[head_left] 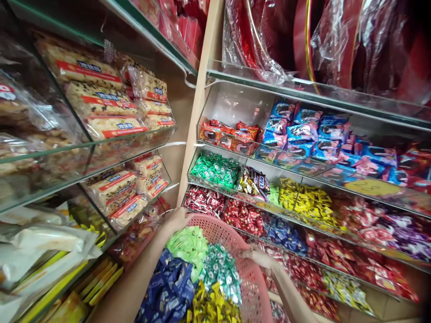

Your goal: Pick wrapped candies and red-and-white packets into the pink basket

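Observation:
A pink perforated plastic basket (252,287) is held up in front of me between both hands. My left hand (175,220) is closed over its far left rim, and my right hand (261,258) grips the right rim, its fingertips partly blurred. Inside lie separate heaps of wrapped candy: light green candies (189,246), teal and silver candies (220,271), dark blue candies (168,287) and yellow candies (215,307). The basket's near side is cut off by the lower edge of the view.
Glass shelves ahead hold green candies (215,170), yellow candies (305,202), red candies (244,217) and blue packets (305,132). Left shelves carry wrapped snack bars (101,98). A wooden post (198,94) stands at the corner. Large red wrapped items (262,40) sit above.

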Tool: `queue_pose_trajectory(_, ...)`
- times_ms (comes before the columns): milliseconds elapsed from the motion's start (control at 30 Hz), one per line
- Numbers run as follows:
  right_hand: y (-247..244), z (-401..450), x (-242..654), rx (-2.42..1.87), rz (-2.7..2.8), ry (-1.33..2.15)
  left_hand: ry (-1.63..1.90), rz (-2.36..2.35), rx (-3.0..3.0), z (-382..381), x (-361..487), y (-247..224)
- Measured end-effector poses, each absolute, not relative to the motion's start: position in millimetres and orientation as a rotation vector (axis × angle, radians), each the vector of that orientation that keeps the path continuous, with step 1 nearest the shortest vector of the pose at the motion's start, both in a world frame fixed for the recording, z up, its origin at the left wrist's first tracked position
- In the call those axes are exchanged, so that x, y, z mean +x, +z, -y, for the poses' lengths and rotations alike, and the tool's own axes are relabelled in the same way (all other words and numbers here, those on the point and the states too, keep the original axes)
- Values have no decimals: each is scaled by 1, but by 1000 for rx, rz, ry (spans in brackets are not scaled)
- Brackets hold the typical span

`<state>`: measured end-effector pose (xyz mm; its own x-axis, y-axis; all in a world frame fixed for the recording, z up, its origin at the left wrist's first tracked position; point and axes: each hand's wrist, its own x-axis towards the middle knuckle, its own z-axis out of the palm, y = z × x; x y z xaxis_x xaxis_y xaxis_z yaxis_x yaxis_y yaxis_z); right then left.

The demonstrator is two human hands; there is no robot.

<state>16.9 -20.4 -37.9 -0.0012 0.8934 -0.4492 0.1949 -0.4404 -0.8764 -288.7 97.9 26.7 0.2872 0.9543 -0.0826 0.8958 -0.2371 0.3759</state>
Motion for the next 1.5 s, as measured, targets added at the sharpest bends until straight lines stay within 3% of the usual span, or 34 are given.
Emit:
queue_pose_trajectory(300, -35, 29, 20, -1667, 1199, 1548, 214, -1748, 2252, -83, -277, 26)
queue_pose_trajectory(600, -21, 31, 10, -1581, 1246, 1558, 150, -1493, 2226, -116, -240, 12)
queue_pose_trajectory(1167, -23, 36, 16, -1592, 1137, 1464, 284, -1669, 2265, -116, -215, -5)
queue_pose_trajectory(1333, 22, 29, 29, -1765, 1328, 1346, 296, -1676, 2283, -123, -210, -4)
queue_pose_trajectory(1500, 117, -3, 28, -1778, 1853, 855, 326, -1683, 2266, -128, -207, -5)
